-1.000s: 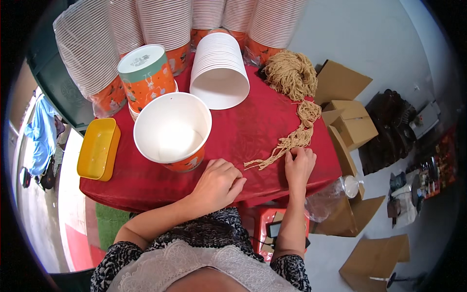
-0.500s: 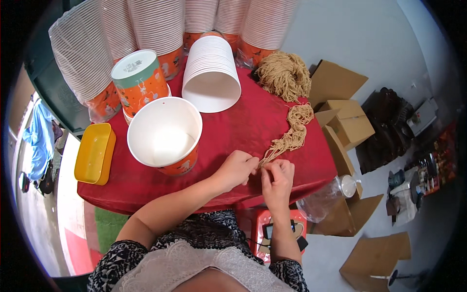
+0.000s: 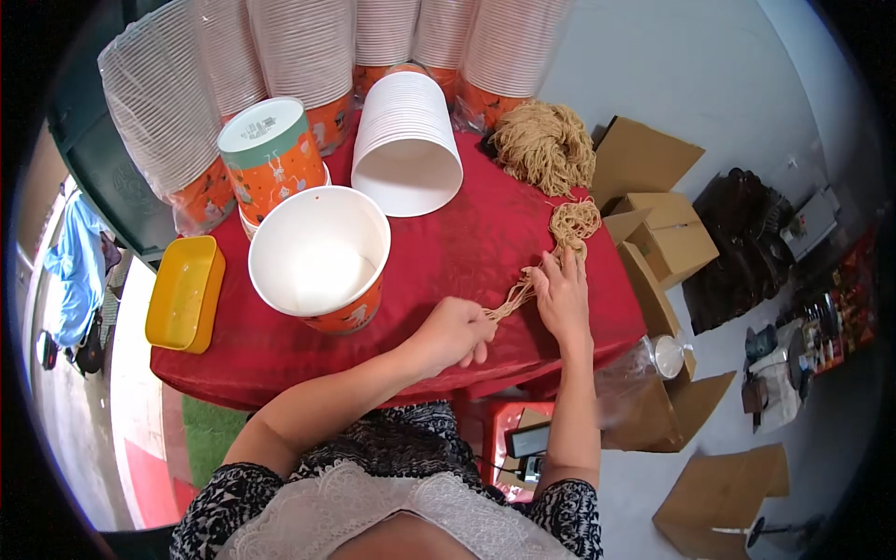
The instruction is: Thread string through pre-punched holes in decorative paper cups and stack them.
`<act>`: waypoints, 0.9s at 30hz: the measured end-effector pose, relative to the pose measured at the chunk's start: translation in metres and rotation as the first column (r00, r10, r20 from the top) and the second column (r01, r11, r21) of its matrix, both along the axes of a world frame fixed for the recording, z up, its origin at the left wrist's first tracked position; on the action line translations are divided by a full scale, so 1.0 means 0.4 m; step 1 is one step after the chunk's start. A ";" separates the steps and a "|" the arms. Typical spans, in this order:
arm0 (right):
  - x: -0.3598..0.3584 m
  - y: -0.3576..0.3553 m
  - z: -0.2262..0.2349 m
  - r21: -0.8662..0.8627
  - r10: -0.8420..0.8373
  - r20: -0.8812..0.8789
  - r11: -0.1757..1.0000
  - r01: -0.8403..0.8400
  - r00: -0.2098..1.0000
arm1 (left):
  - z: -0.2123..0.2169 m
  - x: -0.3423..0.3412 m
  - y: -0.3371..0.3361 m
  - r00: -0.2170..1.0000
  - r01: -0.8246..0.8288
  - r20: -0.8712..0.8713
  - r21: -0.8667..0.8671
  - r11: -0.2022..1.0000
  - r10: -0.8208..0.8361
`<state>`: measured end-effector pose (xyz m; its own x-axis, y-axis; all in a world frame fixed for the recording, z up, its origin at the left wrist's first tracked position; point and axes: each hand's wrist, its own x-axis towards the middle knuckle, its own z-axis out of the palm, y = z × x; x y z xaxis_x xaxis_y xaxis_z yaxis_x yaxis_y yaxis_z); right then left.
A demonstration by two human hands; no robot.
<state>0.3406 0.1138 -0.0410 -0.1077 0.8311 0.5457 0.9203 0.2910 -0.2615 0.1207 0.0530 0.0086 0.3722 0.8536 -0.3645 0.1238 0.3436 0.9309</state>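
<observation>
A thin bundle of tan string (image 3: 576, 220) runs along the right side of the red-covered table (image 3: 425, 271), its strands narrowing toward me. My left hand (image 3: 455, 333) pinches the near end of these strands close to the table's front edge. Farther up the same bundle, my right hand (image 3: 564, 297) rests with fingers stretched over the string; strands show beside its thumb. Beyond lies a larger tan string hank (image 3: 543, 145), heaped at the table's far right. An orange and white paper bucket (image 3: 350, 315) stands upright left of my hands, its mouth facing up.
A nested stack of white buckets (image 3: 401, 121) lies on its side. Behind it rise tall plastic-wrapped bucket stacks (image 3: 303, 56). An upturned bucket (image 3: 278, 177) and a yellow tray (image 3: 187, 294) occupy the left. Cardboard boxes (image 3: 670, 238) sit right of the table; a red stool (image 3: 504, 420) is below.
My right hand has left the strand end beside my left hand and moved up and right along the bundle, its fingers opening out. My left hand keeps its pinch, shifted slightly left and nearer me.
</observation>
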 end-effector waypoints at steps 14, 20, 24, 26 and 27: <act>-0.041 -0.018 0.068 0.008 -0.145 0.000 0.989 0.145 0.989 | 0.220 -0.380 -0.229 0.749 0.622 -0.348 0.662 0.418 -0.564; -0.314 -0.323 0.170 0.073 0.430 -0.818 0.738 -0.671 0.383 | 0.174 -0.334 -0.237 0.754 0.600 -0.649 0.617 0.509 -0.103; -0.377 -0.379 0.130 -0.059 0.151 -0.979 0.428 -0.902 0.135 | 0.177 -0.334 -0.240 0.765 0.545 -0.644 0.637 0.545 -0.013; -0.387 -0.382 0.127 -0.153 0.119 -0.967 0.439 -0.885 0.226 | 0.175 -0.350 -0.245 0.768 0.524 -0.640 0.638 0.565 0.010; -0.394 -0.381 0.103 -0.162 0.168 -0.945 0.507 -0.846 0.282 | 0.174 -0.359 -0.247 0.770 0.508 -0.637 0.639 0.578 0.028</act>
